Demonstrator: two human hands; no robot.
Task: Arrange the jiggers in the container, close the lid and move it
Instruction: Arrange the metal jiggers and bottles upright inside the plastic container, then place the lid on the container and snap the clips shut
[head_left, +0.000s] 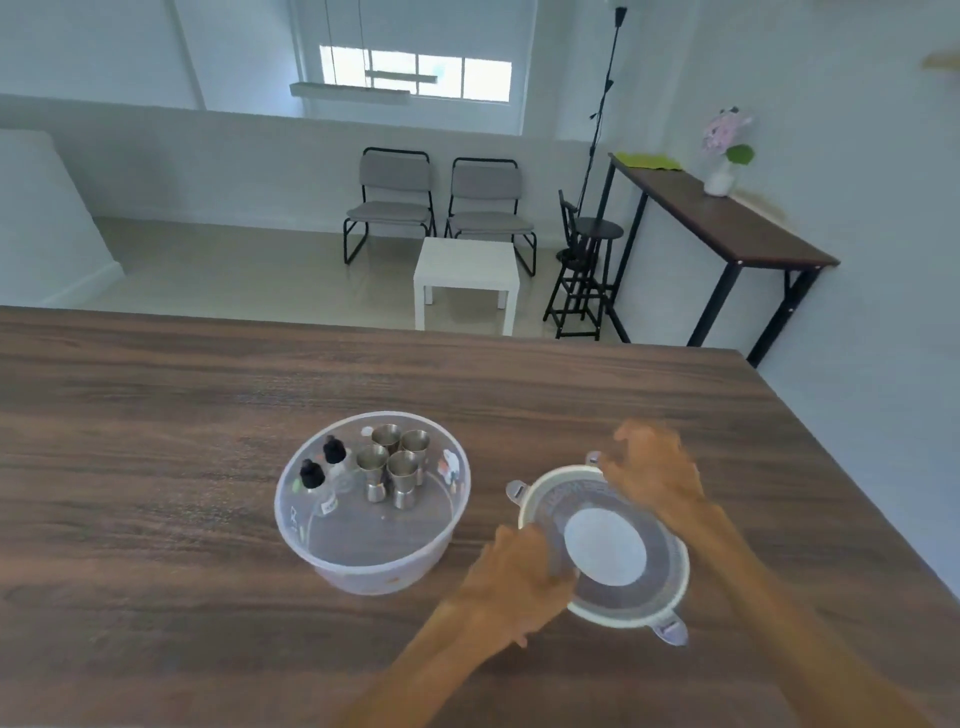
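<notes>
A round clear plastic container (332, 558) stands on the wooden table (156, 415). Inside it, at the far side, several steel jiggers (395, 467) stand upright close together. Two small bottles with black caps (322, 467) stand to their left. To the container's right, the round lid (605, 553) with clip tabs is tilted just above the table. My left hand (519, 577) grips its near-left rim. My right hand (654, 467) grips its far-right rim.
The table's far edge runs across the middle of the view and its right edge slants down at the right. Beyond it are two chairs (436, 202), a white side table (467, 280), a stool (587, 270) and a tall narrow table (727, 223).
</notes>
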